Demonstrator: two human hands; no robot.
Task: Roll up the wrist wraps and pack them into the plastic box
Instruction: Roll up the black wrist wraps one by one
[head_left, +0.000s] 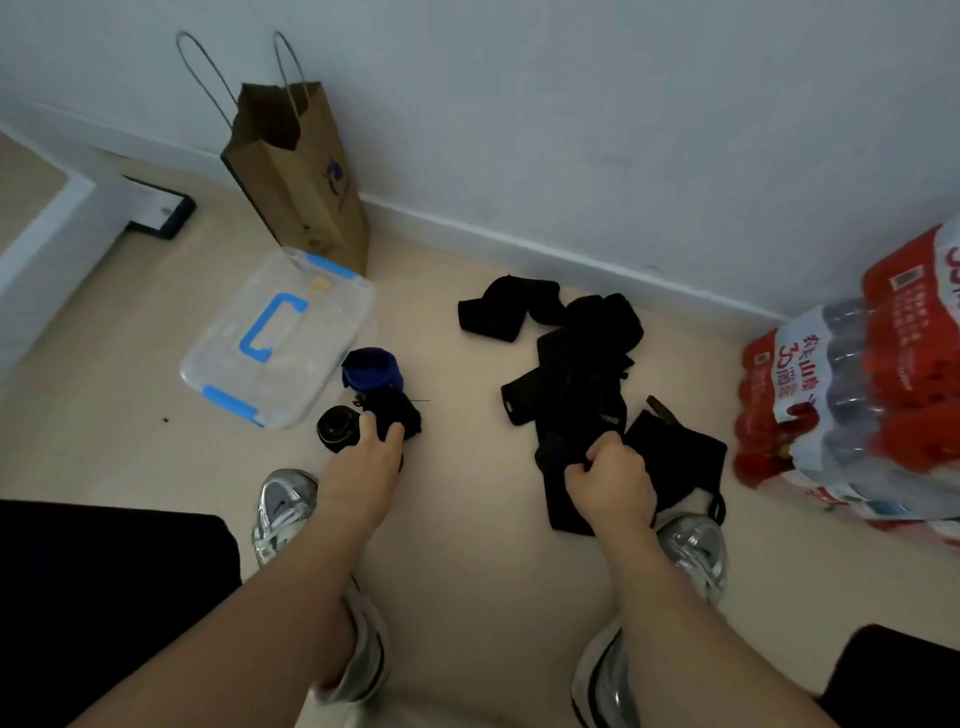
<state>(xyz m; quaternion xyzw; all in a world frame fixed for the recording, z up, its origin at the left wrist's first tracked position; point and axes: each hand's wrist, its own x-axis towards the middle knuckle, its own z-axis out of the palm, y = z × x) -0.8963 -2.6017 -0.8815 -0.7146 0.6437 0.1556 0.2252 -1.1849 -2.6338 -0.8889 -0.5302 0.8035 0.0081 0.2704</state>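
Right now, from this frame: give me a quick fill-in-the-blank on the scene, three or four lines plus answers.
The plastic box has a handle and clips coloured ____.
The paper bag stands against the ____.
The right hand grips a pile of loose wraps, the left hand a small bundle; both are coloured ____.
The pack of water bottles sits on the person's ____ side.
Missing words: blue, wall, black, right.

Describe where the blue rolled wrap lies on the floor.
In the head view, the blue rolled wrap lies left of centre on the floor, beside the plastic box's near right corner, just beyond the left hand.
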